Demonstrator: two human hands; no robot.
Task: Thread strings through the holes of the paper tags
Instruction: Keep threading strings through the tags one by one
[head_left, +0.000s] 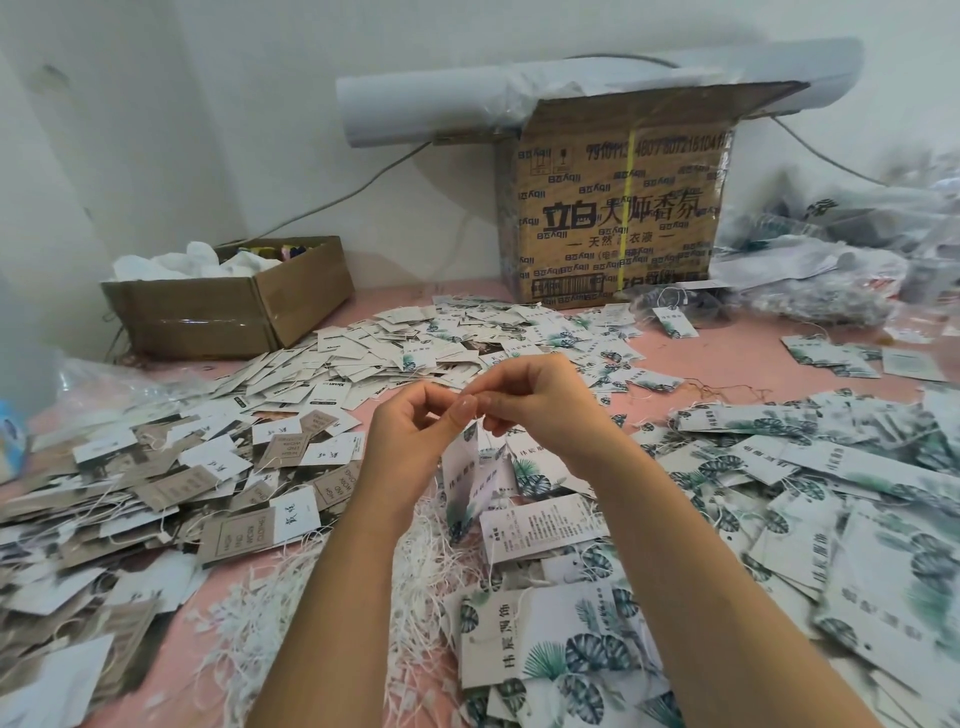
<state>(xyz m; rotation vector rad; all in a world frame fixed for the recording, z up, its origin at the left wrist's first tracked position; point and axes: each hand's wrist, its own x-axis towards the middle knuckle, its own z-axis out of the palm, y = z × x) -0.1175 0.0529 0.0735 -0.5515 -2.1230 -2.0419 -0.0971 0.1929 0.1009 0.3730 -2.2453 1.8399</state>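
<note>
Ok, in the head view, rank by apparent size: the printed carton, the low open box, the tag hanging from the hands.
1. printed carton
2. low open box, about as wide but much lower
3. hanging tag, smallest though nearest the camera

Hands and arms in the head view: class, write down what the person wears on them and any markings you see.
Both are bare. The left hand and right hand wear no gloves or rings; the visible thumbnail looks unpainted. The left forearm and right forearm show no sleeve, watch or bracelet down to the frame edge.
</note>
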